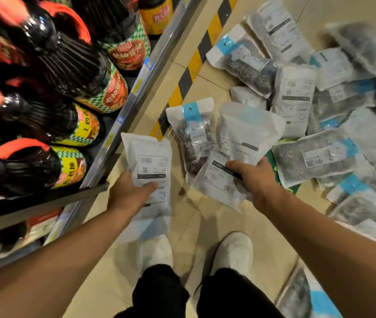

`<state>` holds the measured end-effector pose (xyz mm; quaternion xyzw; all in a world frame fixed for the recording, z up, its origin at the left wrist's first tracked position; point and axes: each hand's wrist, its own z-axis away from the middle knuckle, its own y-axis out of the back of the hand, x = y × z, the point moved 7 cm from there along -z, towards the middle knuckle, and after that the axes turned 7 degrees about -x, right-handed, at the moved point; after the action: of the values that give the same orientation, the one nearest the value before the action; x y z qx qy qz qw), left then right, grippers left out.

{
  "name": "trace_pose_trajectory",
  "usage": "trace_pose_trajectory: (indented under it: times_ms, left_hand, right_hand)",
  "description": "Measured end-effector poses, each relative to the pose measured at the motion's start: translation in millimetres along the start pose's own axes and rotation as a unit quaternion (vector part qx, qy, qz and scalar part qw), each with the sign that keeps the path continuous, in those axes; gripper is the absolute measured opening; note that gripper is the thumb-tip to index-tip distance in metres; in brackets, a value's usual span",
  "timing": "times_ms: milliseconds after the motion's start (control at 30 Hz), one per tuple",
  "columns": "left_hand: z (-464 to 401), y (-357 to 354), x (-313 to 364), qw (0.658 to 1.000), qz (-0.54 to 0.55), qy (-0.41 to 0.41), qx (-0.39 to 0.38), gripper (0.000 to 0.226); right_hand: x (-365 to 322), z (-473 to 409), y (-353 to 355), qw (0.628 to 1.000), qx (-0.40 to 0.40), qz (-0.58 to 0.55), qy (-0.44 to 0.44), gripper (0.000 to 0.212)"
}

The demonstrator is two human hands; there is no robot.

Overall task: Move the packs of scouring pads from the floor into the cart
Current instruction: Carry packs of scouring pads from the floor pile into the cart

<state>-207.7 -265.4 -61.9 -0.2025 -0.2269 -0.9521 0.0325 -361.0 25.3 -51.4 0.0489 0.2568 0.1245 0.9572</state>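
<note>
My left hand (129,193) grips one white pack of scouring pads (151,171), label side up, above the floor beside the shelf. My right hand (254,177) is closed on a fanned bunch of packs (239,143), two or three of them, one showing grey steel pads through its clear front. A heap of several more packs (333,106) lies on the tan floor tiles to the right and ahead. No cart is in view.
A metal shelf (122,115) loaded with dark soy sauce bottles (72,65) with red caps fills the left side. Yellow and black hazard tape (196,60) runs along the floor by the shelf. My white shoes (232,253) stand on bare tiles below.
</note>
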Motion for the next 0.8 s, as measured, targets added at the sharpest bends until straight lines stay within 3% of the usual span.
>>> trace_pose_trajectory:
  times_ms: [100,333,533,633,800]
  left_hand:
    - [54.4,23.5,32.8,0.998,0.050,-0.018,-0.026,0.045]
    - [228.8,95.7,173.4,0.984,0.074,-0.112,-0.117,0.043]
    - [403.3,152.0,280.3,0.944,0.060,-0.192,-0.260,0.046]
    - [484.0,183.8,326.3,0.937,0.040,-0.228,-0.260,0.065]
    - [597.2,209.8,376.6,0.927,0.066,-0.256,-0.267,0.050]
  right_hand:
    - [-29.3,68.1,21.2,0.997,-0.013,0.056,0.044,0.036]
    - [-127.7,266.9,79.2,0.993,-0.029,0.048,0.102,0.049]
    - [-204.3,452.7,128.4,0.987,-0.044,-0.007,0.155,0.057]
    - [-236.5,536.1,152.1,0.981,-0.062,-0.049,0.178,0.054]
    - [-270.9,641.6,198.9,0.968,-0.047,-0.113,0.218,0.051]
